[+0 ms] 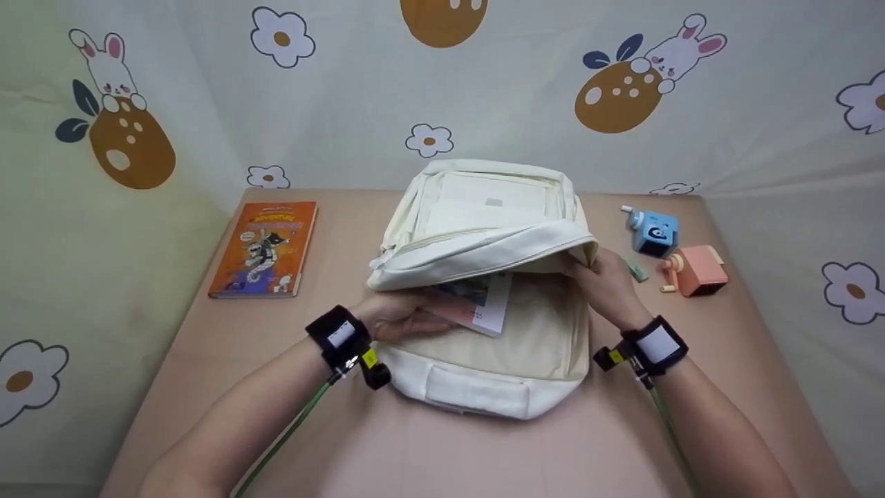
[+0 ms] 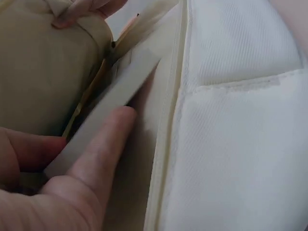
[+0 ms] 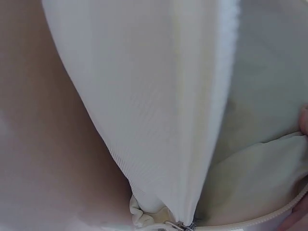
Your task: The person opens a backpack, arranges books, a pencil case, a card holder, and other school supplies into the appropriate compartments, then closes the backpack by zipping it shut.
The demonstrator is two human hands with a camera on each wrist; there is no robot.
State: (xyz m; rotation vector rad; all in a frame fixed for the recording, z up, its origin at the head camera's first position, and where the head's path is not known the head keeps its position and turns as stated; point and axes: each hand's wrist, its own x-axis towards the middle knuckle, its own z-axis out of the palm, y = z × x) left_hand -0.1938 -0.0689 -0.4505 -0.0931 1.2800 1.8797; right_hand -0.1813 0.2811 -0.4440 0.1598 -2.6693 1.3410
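Note:
A cream backpack (image 1: 477, 384) lies on the table with its main compartment unzipped. My left hand (image 1: 401, 315) reaches into the opening and pinches a thin book (image 1: 492, 319) with a white and pink cover. In the left wrist view, thumb and fingers are on either side of that book (image 2: 108, 103), seen along its pale edge. On the opposite side, my right hand (image 1: 612, 287) grips the edge of the backpack's front panel (image 1: 484, 252) and lifts it; some of its fingers are hidden inside. The right wrist view shows mostly the raised fabric (image 3: 144, 106) and zipper.
An orange book (image 1: 259, 252) lies at the left of the table. To the right stand a blue crank pencil sharpener (image 1: 655, 233) and a pink one (image 1: 697, 271), with a small green object (image 1: 637, 270) beside them. A patterned curtain (image 1: 352, 104) surrounds the table.

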